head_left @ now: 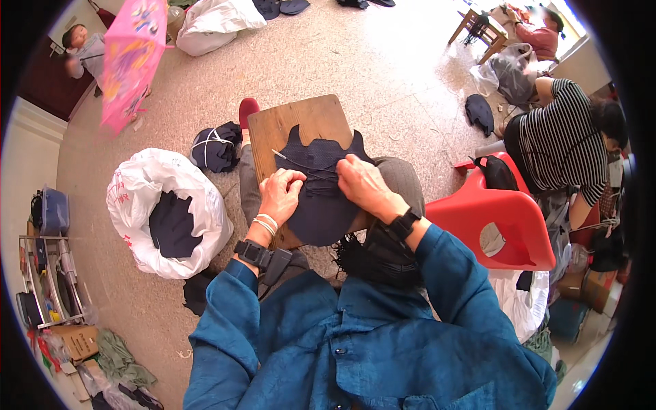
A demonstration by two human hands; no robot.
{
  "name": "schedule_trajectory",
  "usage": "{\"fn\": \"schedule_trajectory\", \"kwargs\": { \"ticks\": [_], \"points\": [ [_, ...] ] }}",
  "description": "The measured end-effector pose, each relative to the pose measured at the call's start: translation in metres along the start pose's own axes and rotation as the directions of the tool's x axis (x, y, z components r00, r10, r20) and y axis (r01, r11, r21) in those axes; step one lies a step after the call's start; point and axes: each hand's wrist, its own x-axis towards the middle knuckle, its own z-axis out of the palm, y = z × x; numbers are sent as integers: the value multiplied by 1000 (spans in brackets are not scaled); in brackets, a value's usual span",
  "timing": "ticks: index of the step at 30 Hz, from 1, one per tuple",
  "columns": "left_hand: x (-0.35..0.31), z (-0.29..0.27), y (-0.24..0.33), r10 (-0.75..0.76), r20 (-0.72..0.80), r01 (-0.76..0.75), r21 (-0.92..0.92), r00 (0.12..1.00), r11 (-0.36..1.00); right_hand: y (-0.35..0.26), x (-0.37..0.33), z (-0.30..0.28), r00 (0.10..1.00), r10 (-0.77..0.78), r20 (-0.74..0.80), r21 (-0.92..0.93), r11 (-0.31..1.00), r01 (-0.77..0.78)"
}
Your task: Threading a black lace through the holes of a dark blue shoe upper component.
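A dark navy shoe upper (322, 215) lies flat on a wooden board (304, 116) across my lap, its two pointed ends facing away from me. A dark shoelace (318, 184) crosses its middle in several rows, and one lace end with a pale tip lies over the upper's left side. At the left edge of the lacing, my left hand (282, 198) is closed, thumb and forefinger pinching the upper. My right hand (369, 186) pinches the lace at the right edge; its fingertips are partly hidden. A bundle of black laces (374, 263) rests on my right thigh.
To my left stand a white plastic sack (212, 232) of dark pieces and a tied dark bundle (216, 147). A red plastic chair (492, 219) is close on my right, beside a person in a striped top (560, 140). A child stands behind a pink umbrella (137, 61) at far left.
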Motion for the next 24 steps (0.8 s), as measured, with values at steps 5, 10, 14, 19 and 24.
{"fn": "schedule_trajectory", "kwargs": {
  "ticks": [5, 10, 14, 19, 24],
  "points": [
    [-1, -1, 0, 24, -9, -24, -8, 1000, 1000, -2, -9, -6, 992, 121, -48, 1, 993, -121],
    [-3, 5, 7, 19, -47, -17, 49, 999, 999, -2, -5, -7, 962, 229, -148, 188, 962, -200],
    [-1, 10, 10, 142, -196, -125, 96, 970, 987, 2, 0, -1, 953, 246, -179, 177, 961, -215],
    [22, 15, 32, 409, -101, -352, 353, 907, 867, -1, -4, 10, 951, 270, -152, 146, 958, -248],
    [39, 23, 34, 423, 75, -409, 450, 903, 794, -4, -4, 7, 956, 272, -113, 163, 954, -252]
  ]
}}
